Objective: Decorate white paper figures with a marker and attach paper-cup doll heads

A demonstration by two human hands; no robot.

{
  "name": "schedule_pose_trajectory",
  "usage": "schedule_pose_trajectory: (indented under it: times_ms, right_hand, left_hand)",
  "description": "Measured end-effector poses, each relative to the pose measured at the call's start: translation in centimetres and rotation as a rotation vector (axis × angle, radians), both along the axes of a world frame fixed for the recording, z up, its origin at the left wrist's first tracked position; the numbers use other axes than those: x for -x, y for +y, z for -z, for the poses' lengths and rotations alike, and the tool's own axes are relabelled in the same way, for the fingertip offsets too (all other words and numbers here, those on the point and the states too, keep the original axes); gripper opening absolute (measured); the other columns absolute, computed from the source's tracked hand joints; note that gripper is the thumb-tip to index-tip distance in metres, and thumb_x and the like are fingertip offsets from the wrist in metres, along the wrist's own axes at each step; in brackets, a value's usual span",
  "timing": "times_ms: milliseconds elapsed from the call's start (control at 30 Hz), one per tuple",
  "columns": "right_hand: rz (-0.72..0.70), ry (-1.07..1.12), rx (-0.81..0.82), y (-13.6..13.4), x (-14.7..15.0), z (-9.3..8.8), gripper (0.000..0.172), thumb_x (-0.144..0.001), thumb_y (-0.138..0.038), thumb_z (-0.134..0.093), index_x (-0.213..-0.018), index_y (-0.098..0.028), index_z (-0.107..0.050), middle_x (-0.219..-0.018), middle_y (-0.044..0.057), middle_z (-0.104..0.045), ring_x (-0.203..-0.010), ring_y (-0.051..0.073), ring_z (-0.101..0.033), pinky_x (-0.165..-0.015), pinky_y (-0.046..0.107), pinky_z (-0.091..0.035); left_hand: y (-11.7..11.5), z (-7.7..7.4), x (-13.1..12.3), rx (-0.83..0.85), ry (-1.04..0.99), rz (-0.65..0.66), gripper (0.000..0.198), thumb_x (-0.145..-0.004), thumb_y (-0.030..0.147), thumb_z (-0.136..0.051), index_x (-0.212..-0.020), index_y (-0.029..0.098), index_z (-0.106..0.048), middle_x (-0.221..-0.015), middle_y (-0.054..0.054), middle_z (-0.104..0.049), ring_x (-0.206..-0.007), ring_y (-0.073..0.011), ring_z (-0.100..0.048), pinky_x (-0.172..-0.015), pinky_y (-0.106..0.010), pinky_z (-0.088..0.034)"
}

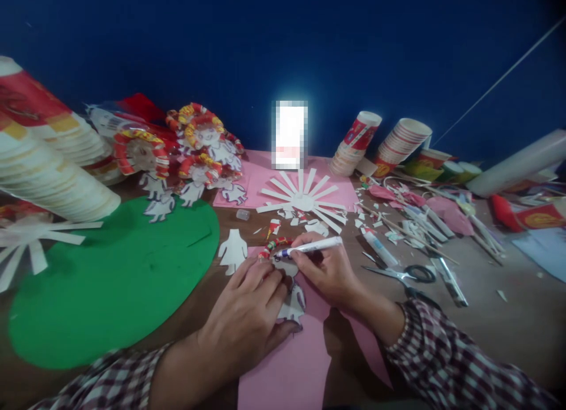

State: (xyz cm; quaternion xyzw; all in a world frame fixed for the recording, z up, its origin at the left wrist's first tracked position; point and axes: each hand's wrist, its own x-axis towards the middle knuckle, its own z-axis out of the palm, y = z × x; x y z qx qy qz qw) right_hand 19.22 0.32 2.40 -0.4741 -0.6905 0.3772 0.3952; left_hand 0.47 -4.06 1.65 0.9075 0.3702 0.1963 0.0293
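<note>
My right hand (325, 271) grips a white marker (316, 246) with a purple band, its tip down at the head of a white paper cutout figure (294, 304). The cutout has dark outlines and a red, green and yellow ring piece (279, 243) around its top. Bent over the cutout, my left hand (252, 304) holds it down, with the thumb at its lower edge; the fingers hide much of it. Beneath both lies a pink paper sheet (283, 374). A plain white cutout (233, 249) sits just beyond my left fingers.
Left lies a green oval sheet (115, 280), near stacked paper cups (48, 174) and several finished ring figures (198, 139). A cut paper cup (303, 199) spreads its strips at the back. Scissors (404, 274), a glue tube (380, 246) and scraps lie right.
</note>
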Motion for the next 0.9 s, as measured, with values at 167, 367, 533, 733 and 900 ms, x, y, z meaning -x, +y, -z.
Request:
schedule_pose_trajectory:
  times_ms: [167,367,533,733,900]
  right_hand:
    - [0.017,-0.012,-0.009,0.04,-0.01,0.08,0.01,-0.088,-0.027,-0.058,-0.085,-0.019,-0.061,-0.069,-0.001,-0.06,-0.059,0.012,-0.052,-0.055,0.022,-0.041]
    - [0.017,-0.013,-0.001,0.06,-0.02,0.04,0.011,-0.089,-0.028,-0.058,-0.084,-0.019,-0.061,-0.069,-0.001,-0.059,-0.058,0.011,-0.052,-0.054,0.022,-0.041]
    - [0.003,-0.026,-0.017,0.09,-0.05,-0.04,0.01,-0.089,-0.027,-0.057,-0.083,-0.019,-0.061,-0.071,-0.001,-0.06,-0.062,0.012,-0.054,-0.057,0.023,-0.042]
    - [0.022,-0.006,-0.012,0.07,-0.1,-0.07,0.01,-0.088,-0.025,-0.056,-0.081,-0.019,-0.059,-0.07,-0.001,-0.058,-0.061,0.012,-0.052,-0.056,0.022,-0.041]
    - [0.037,0.006,0.004,0.13,-0.12,-0.08,0.01,-0.088,-0.025,-0.055,-0.081,-0.019,-0.057,-0.066,-0.002,-0.054,-0.057,0.011,-0.049,-0.053,0.022,-0.04]
  left_hand:
    - [-0.04,0.15,0.09,-0.013,-0.014,-0.002,0.044,-0.089,0.051,-0.054,-0.108,0.013,-0.065,-0.11,-0.008,-0.065,-0.112,-0.0279,-0.049,-0.113,-0.045,-0.022]
    - [0.08,0.08,0.01,-0.006,0.001,0.002,0.042,-0.089,0.05,-0.054,-0.109,0.014,-0.064,-0.111,-0.008,-0.065,-0.112,-0.0282,-0.049,-0.113,-0.046,-0.022]
    - [0.02,0.05,-0.04,-0.003,0.005,-0.001,0.043,-0.089,0.051,-0.053,-0.109,0.015,-0.064,-0.11,-0.009,-0.065,-0.112,-0.0282,-0.05,-0.112,-0.048,-0.024]
    - [0.0,0.01,0.01,-0.004,0.001,0.0,0.044,-0.089,0.052,-0.053,-0.108,0.015,-0.064,-0.109,-0.008,-0.065,-0.111,-0.028,-0.05,-0.111,-0.047,-0.024]
    - [0.03,-0.01,0.01,-0.001,0.015,0.0,0.043,-0.089,0.051,-0.054,-0.109,0.014,-0.065,-0.11,-0.008,-0.065,-0.111,-0.0279,-0.05,-0.112,-0.047,-0.024]
